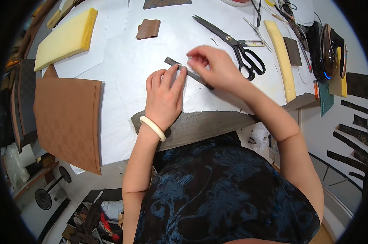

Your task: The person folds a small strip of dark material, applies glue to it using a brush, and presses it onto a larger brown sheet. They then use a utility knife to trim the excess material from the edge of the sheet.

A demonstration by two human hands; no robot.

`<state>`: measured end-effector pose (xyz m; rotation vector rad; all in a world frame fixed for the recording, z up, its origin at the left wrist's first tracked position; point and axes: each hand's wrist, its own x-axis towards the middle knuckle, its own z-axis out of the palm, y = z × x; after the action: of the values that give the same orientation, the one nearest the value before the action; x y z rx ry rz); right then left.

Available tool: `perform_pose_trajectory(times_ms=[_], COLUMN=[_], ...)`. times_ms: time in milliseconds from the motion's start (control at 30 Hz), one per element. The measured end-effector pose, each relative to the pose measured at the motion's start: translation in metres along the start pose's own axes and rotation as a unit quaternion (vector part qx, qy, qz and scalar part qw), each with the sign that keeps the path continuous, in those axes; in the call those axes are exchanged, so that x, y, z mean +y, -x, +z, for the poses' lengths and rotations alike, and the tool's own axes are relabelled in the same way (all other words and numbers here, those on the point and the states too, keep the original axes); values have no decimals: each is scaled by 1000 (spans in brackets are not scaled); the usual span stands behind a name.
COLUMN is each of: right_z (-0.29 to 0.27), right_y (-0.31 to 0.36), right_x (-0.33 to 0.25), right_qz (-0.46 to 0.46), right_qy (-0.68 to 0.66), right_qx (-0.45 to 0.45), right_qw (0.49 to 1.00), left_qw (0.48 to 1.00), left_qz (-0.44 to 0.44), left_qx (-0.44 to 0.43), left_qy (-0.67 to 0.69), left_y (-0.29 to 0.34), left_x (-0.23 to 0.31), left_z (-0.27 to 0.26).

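Note:
A narrow dark strip (195, 77) lies slantwise on the white paper that covers the table. My left hand (163, 91) rests palm down, its fingers stretched out and the fingertips pressing on the strip's near edge. Over the strip's right part hovers my right hand (218, 67), fingers curled in toward the thumb. Whether something small is pinched there cannot be seen. Just beyond it lie large black scissors (228, 38), blades pointing to the far left. A small folded piece of brown leather (149, 29) sits farther away.
Brown patterned panels (68, 118) and a yellow foam block (66, 38) lie on the left. To the right are a long cream bar (280, 61), a dark block (292, 51), slim tools (257, 34) and a dark glossy device (328, 53). The table's worn grey front edge (192, 126) runs before me.

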<state>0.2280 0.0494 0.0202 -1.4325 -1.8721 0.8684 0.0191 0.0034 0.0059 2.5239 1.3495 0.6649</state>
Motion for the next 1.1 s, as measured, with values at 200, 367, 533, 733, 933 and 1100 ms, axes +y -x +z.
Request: perform_pose_trajectory(times_ms=[200,367,533,733,933,1100], right_z=[19,35,40,39,50,59], right_y=[20,17,14,8,4,8], right_x=[-12,-4,-7,-12,-18,-15], right_qz=[37,-40,-47,27,8,-35], right_qy=[17,98,104,49,53,100], right_qx=[51,88,116,78,106,149], right_qw=[998,990,987,995,993,983], left_qw=[1000,999,1000,999,999,999], left_qz=[10,12,-11,4,1,24], left_qx=[11,25,12,-11,-19,-25], left_qy=[-11,-20,-7,-33,-29,-26], left_y=[3,2,2,-2,-3,-8], left_x=[-6,-7,-13,-19,-22,-28], left_z=[4,-1,-4,-11,-12,-16])
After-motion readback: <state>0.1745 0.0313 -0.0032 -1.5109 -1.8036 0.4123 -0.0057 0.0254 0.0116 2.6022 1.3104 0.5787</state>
